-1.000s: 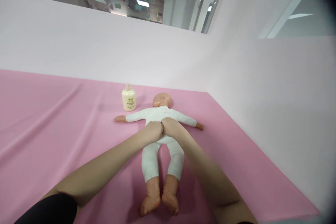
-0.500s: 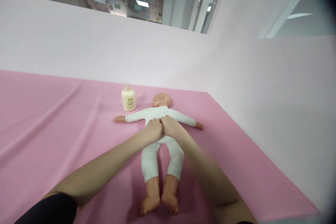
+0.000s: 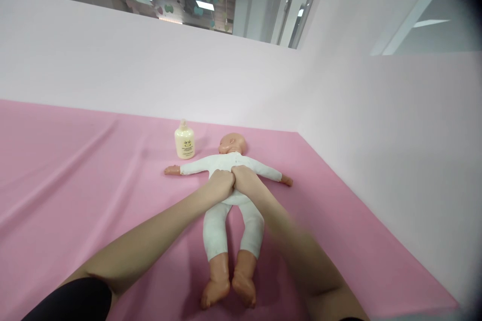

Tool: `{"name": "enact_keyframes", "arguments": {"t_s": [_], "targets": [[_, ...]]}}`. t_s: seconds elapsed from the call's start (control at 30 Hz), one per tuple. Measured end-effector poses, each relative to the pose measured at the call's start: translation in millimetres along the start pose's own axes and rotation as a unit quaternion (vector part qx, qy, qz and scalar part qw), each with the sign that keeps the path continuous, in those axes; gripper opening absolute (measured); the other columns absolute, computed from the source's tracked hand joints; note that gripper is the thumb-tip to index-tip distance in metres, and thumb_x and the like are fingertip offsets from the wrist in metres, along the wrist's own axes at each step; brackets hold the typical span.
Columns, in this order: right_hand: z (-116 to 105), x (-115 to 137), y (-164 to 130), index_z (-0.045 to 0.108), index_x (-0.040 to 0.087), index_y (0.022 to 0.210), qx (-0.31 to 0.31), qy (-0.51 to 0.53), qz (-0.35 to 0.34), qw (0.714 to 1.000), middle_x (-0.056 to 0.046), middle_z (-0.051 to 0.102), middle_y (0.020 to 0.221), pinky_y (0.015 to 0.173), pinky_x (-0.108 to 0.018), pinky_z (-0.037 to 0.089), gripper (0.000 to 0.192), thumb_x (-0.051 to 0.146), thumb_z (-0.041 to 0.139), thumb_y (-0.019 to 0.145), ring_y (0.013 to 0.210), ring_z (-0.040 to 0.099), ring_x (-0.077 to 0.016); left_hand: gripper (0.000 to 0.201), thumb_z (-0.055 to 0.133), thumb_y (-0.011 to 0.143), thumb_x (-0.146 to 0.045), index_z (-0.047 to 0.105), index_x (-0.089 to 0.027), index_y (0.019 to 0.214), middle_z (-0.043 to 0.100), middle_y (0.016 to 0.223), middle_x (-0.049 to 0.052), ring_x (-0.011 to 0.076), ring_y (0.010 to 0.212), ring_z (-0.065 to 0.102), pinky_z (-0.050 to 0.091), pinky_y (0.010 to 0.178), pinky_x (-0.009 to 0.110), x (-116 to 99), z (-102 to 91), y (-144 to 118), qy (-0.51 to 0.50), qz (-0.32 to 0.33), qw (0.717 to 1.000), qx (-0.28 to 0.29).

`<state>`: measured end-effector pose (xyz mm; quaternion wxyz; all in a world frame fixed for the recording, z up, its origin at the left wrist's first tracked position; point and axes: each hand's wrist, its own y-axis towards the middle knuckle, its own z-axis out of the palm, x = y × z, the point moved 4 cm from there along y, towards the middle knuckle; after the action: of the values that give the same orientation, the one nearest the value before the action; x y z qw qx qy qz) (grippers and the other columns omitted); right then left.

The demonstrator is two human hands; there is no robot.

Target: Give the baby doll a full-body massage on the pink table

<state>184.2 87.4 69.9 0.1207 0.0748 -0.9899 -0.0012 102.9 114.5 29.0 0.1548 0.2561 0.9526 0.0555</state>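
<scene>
Since the frame 0.5 s back, almost nothing has shifted: both hands sit on the doll's torso as before, the knuckles a touch lower on its chest, the doll and bottle unmoved.

Left hand [image 3: 221, 184] lies on the doll [image 3: 229, 195], fingers curled down onto the white suit at the belly, pressing on it; whether it pinches any cloth I cannot tell. Right hand [image 3: 245, 181] sits just beside it, touching the left hand at the knuckles, fingers likewise bent onto the torso. Neither hand lifts anything.

Doll lies on its back on the pink sheet [image 3: 75, 180] covering the counter, head away from me, both arms spread straight out to the sides, 2 bare feet pointing toward me, legs side by side and nearly touching at the ankles.

Cream bottle [image 3: 184, 140] stands upright near the doll's head, to its left in my view, apart from the outstretched arm.

Pale wall [image 3: 150, 65] runs behind the counter; another closes it on the right. A dark sleeve [image 3: 71, 303] shows on my left upper arm.
</scene>
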Motion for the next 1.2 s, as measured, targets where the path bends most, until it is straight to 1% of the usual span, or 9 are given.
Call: {"name": "enact_keyframes", "arguments": {"t_s": [0.1,0.2,0.33,0.6,0.77,0.83,0.93,1.1,1.2], "targets": [[-3,1,-1,0.062,0.013,0.097,-0.011,-0.006,-0.004,1.0,-0.015,0.067,0.095,0.074,-0.027,0.041,0.021,0.015,0.045,0.086,0.088,0.062,-0.0221,0.015,0.055,0.078,-0.017,0.067,-0.01,0.073,0.064,0.071,0.011,0.0226,0.068,0.06,0.043,0.067,0.033,-6,-6.0,-2,0.023,-0.007,0.999,0.049],[-3,1,-2,0.059,0.012,0.104,-0.02,-0.015,-0.01,1.0,-0.015,0.067,0.095,0.071,-0.028,0.04,0.024,0.013,0.042,0.086,0.085,0.063,-0.0223,0.019,0.051,0.081,-0.018,0.068,-0.011,0.082,0.065,0.08,0.012,0.0229,0.073,0.06,0.043,0.07,0.032,-11,-13.9,-4,0.038,-0.001,0.997,0.066],[1,-1,1,0.058,0.013,0.109,-0.018,-0.03,0.001,0.999,-0.016,0.067,0.096,0.07,-0.029,0.042,0.027,0.016,0.043,0.087,0.086,0.063,-0.023,0.019,0.051,0.082,-0.018,0.068,-0.01,0.085,0.066,0.085,0.013,0.023,0.076,0.06,0.042,0.072,0.032,-13,-19.9,-6,0.04,-0.011,0.995,0.095],[6,-1,7,0.063,0.015,0.103,-0.015,-0.048,-0.016,0.999,-0.016,0.067,0.099,0.075,-0.031,0.043,0.026,0.014,0.041,0.088,0.088,0.063,-0.0237,0.023,0.045,0.082,-0.011,0.063,-0.007,0.096,0.065,0.092,0.014,0.0242,0.082,0.058,0.04,0.073,0.035,-23,-32.4,-13,0.066,0.028,0.995,0.067],[9,0,10,0.062,0.012,0.1,-0.015,-0.099,-0.037,0.994,-0.012,0.068,0.097,0.071,-0.026,0.043,0.025,0.009,0.041,0.086,0.085,0.063,-0.0182,0.031,0.043,0.08,-0.01,0.059,-0.006,0.106,0.055,0.111,0.016,0.0273,0.097,0.05,0.039,0.076,0.037,-21,-30.7,-14,0.089,0.028,0.994,0.054],[9,1,10,0.062,0.011,0.098,-0.018,-0.106,-0.04,0.993,-0.011,0.068,0.096,0.071,-0.025,0.042,0.024,0.008,0.042,0.085,0.085,0.062,-0.0173,0.033,0.043,0.079,-0.01,0.058,-0.006,0.107,0.054,0.114,0.016,0.0273,0.1,0.049,0.039,0.079,0.037,-20,-29.3,-13,0.092,0.031,0.994,0.056],[7,2,9,0.062,0.011,0.098,-0.023,-0.114,-0.047,0.992,-0.012,0.066,0.096,0.072,-0.026,0.042,0.025,0.008,0.041,0.085,0.085,0.061,-0.018,0.035,0.042,0.079,-0.01,0.058,-0.006,0.11,0.055,0.113,0.015,0.0268,0.101,0.049,0.037,0.084,0.037,-20,-28.4,-12,0.085,0.034,0.994,0.058],[7,3,9,0.063,0.012,0.097,-0.029,-0.135,-0.067,0.988,-0.015,0.062,0.101,0.081,-0.03,0.041,0.027,0.008,0.04,0.084,0.095,0.056,-0.0215,0.034,0.042,0.08,-0.012,0.058,-0.007,0.109,0.056,0.112,0.015,0.0268,0.1,0.05,0.037,0.084,0.037,-20,-28.6,-12,0.086,0.035,0.994,0.061],[10,0,12,0.063,0.013,0.098,-0.031,-0.138,-0.073,0.987,-0.014,0.061,0.102,0.081,-0.03,0.041,0.027,0.01,0.04,0.085,0.091,0.056,-0.0203,0.03,0.042,0.081,-0.011,0.06,-0.007,0.104,0.058,0.108,0.015,0.0258,0.096,0.052,0.038,0.083,0.036,-19,-27.5,-11,0.082,0.046,0.994,0.059]]}}
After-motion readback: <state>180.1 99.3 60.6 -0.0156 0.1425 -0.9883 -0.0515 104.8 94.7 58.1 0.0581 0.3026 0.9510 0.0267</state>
